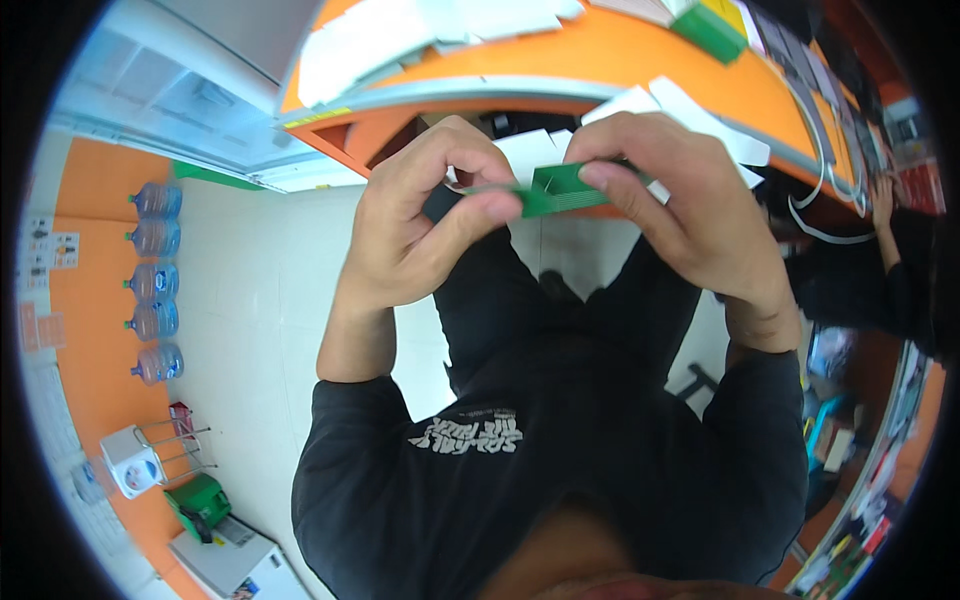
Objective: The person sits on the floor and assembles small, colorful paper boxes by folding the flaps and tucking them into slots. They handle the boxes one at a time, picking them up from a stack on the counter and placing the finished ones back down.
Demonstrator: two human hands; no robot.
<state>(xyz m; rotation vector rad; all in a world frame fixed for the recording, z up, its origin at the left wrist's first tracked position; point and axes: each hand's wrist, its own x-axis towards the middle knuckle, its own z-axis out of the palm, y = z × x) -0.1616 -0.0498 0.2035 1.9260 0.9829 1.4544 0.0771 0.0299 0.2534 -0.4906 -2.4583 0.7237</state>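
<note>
Green card piece (556,189) — pinched between left hand (420,225) and right hand (680,210) | judged light, thin, bendable — best gripped at its edges.

A flat card piece (560,188) sits between the left hand (420,225) and right hand (680,215), just before the tabletop (620,55) edge — paper sheets (400,35) lie on the tabletop behind. Water bottles (155,280) stand in a row on the floor (250,330), far left.

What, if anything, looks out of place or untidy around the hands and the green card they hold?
Only the white card pieces stand out: they lie loosely overlapped at the edge of the orange table, some jutting past it. The left hand and right hand pinch the green card evenly; no damage shows.
</note>
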